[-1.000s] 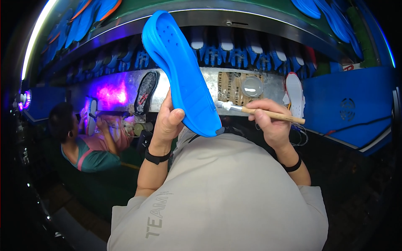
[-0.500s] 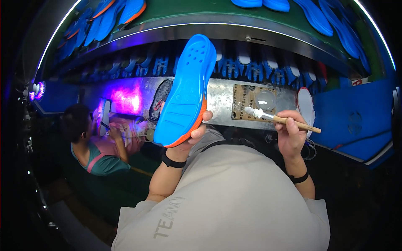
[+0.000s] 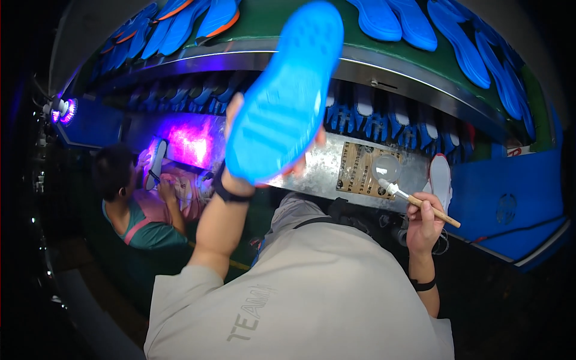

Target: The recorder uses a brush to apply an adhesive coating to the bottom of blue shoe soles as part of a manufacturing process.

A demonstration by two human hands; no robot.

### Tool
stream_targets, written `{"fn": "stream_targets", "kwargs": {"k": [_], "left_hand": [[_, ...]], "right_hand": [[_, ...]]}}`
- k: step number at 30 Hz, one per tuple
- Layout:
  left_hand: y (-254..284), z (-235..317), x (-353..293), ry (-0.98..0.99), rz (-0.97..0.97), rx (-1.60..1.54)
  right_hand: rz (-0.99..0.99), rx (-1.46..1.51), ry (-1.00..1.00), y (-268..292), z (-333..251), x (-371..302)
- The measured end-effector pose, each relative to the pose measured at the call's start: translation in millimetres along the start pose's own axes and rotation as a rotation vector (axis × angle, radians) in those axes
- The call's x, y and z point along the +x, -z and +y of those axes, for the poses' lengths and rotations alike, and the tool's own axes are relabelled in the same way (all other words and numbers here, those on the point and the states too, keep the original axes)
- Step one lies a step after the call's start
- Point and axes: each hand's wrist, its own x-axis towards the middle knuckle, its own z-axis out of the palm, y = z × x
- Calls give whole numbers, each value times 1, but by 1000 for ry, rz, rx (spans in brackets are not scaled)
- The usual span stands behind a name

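My left hand point(image 3: 234, 109) grips a blue shoe sole point(image 3: 279, 111) from beneath, with fingers showing at both edges. The sole is raised in front of the upper shelf, slightly smeared by motion, and its palm-side grip is hidden. In my right hand point(image 3: 423, 225) is a brush with a wooden handle point(image 3: 445, 218) and a white head. The brush tip is at the near rim of a small round bowl point(image 3: 386, 167) of clear-looking liquid. Under the bowl lies brown printed cardboard point(image 3: 357, 171). Just right of it rests a white shoe part with a red edge point(image 3: 440, 180).
A metal bench point(image 3: 321, 171) runs across in front of me. Above it, blue soles point(image 3: 378, 21) lie on a green shelf point(image 3: 288, 33). Shoes on blue supports point(image 3: 364, 117) line up behind. At left a person point(image 3: 147, 210) holds a shoe near a purple light point(image 3: 66, 111).
My left hand has lifted the sole up and away, and its fingers now show on both edges. The brush has moved down toward the near rim of the bowl.
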Motion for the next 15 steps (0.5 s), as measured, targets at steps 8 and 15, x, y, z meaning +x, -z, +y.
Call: {"fn": "stream_targets", "kwargs": {"k": [8,15], "left_hand": [[28,164,96,-776,746,1071],[45,217,42,-23,2008,2318]], "right_hand": [[11,-35,-27,1,4,7],[68,-155,-120,23,20,6]]}}
